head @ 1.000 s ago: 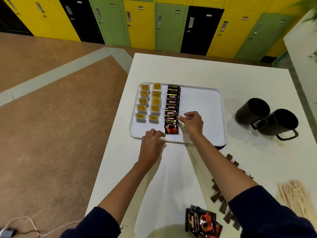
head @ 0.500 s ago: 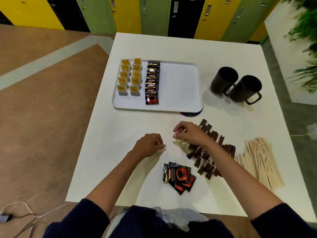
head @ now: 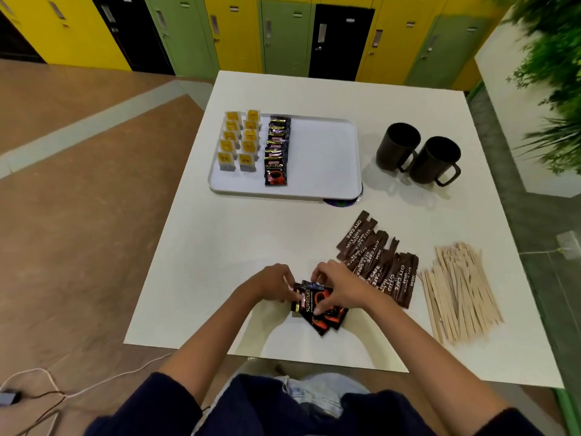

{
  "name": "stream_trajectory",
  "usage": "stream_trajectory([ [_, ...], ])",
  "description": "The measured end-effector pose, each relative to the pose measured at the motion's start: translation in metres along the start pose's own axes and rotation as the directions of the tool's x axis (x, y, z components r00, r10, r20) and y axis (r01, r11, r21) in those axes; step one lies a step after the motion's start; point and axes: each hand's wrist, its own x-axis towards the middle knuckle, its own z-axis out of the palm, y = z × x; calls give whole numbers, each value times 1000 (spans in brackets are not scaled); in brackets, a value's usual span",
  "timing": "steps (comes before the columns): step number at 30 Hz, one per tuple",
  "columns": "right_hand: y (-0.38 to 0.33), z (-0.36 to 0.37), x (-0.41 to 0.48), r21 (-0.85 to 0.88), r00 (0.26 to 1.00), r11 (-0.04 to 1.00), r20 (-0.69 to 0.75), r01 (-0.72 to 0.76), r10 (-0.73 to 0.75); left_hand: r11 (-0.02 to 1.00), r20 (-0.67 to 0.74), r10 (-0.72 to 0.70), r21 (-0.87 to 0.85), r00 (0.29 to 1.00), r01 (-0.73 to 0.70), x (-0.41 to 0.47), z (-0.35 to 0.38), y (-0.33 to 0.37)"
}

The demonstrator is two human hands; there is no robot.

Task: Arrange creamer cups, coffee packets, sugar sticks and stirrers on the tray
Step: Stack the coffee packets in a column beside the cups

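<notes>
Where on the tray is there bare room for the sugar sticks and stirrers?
The right half of the tray is bare, from the coffee packet column to the right rim. Its left side is crowded with creamer cups.

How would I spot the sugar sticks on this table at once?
On the white table, look nearer than the two black mugs. The sugar sticks lie fanned between the right hand and the pale wooden stirrers: slim dark brown sachets printed CITY CAFE SUGAR.

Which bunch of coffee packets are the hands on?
The loose pile beside the sugar sticks: left hand and right hand hold it. The row on the tray lies untouched.
</notes>
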Motion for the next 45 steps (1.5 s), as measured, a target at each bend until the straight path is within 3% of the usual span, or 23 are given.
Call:
stream_trajectory([
  [6,-4,13,-2,-15,991,999,-128,-34,32,994,-99,105,15,989,-105,-4,2,0],
  [9,-5,14,-3,8,980,999,-195,-45,46,981,-207,167,-63,964,-184,-4,6,-2],
  [14,-12,10,-9,272,933,962,-346,2,96,886,-327,116,-392,938,-247,-9,11,0],
  [17,-21,6,-12,387,921,921,-370,32,123,884,-329,93,-407,940,-230,-4,11,-2],
  [22,-29,6,-13,431,909,901,-395,52,136,833,-308,126,-483,943,-269,-5,6,-3],
  [24,-24,7,-14,353,918,936,-372,4,136,839,-345,115,-469,932,-277,-5,2,-6],
  [27,-9,12,-16,103,964,989,-234,-105,127,850,-387,105,-443,916,-285,-3,-5,-11],
  [29,-3,17,-19,25,980,989,-135,-146,148,844,-404,114,-443,908,-303,-2,-10,-13],
  [31,-3,23,-21,-21,977,985,-131,-172,168,841,-414,122,-440,902,-316,-3,-13,-13],
  [36,-3,28,-17,10,953,984,-248,-179,176,841,-419,124,-436,899,-319,-4,-15,-11],
  [45,-3,27,-13,18,938,979,-284,-202,199,828,-402,100,-474,910,-300,-1,-13,-17],
])
